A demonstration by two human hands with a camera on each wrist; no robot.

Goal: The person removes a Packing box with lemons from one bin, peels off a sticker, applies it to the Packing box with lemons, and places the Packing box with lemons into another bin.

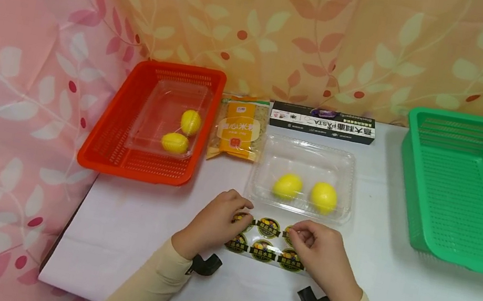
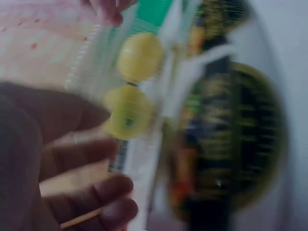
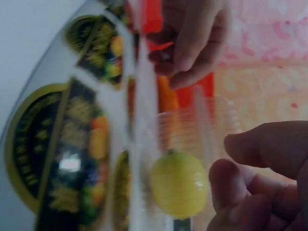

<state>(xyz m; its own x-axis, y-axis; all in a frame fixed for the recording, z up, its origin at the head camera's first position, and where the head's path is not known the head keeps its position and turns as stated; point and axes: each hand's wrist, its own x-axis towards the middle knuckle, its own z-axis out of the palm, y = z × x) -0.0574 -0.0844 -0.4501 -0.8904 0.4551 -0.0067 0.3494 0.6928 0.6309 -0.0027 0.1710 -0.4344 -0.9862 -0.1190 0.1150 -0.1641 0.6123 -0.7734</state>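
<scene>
A clear sheet of round fruit stickers (image 1: 264, 250), black and gold with a banner across each, lies on the white table. My left hand (image 1: 214, 225) is over the sheet's left side, fingers loosely bent, with nothing seen in them in the left wrist view. Over the upper right stickers is my right hand (image 1: 324, 257), its thumb and forefinger close together; the right wrist view shows nothing between them. Just beyond the sheet stands a clear plastic box (image 1: 307, 156) holding two lemons, a left one (image 1: 288, 186) and a right one (image 1: 323, 197).
At the left, a red basket (image 1: 134, 173) holds another clear box (image 1: 158, 104) with two lemons (image 1: 182, 132). A yellow food packet (image 1: 238, 129) and a black-and-white pasta box (image 1: 322, 123) lie at the back. To the right stands a green basket (image 1: 464, 193). Patterned cloth (image 1: 290, 31) hangs behind.
</scene>
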